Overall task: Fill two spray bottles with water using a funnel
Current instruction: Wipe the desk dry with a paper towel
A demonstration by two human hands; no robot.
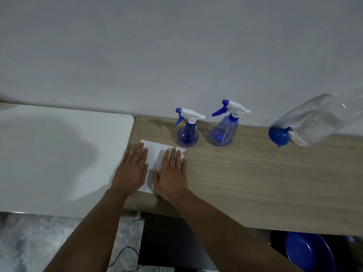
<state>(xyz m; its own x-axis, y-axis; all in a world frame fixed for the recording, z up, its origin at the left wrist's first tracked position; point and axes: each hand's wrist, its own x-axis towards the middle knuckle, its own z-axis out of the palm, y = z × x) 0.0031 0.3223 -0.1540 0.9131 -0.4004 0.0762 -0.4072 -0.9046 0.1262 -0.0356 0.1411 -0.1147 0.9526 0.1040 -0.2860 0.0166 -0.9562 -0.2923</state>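
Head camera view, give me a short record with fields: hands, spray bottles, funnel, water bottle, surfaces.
left hand: left hand flat, fingers straight, pressing the white paper towel
right hand: right hand flat on the same towel
spray bottles: small spray bottle and taller spray bottle upright beyond the towel, trigger heads on
funnel: blue funnel on the wooden table, beside the water bottle
water bottle: large clear water bottle, far right
other surfaces: white table at left
below: blue basin under the wooden table

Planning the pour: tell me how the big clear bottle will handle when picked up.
The big clear bottle looks water-filled, so probably heavy. Its smooth, thin-looking clear wall may flex or slip. Being tall, it could tip toward the blue funnel if nudged.
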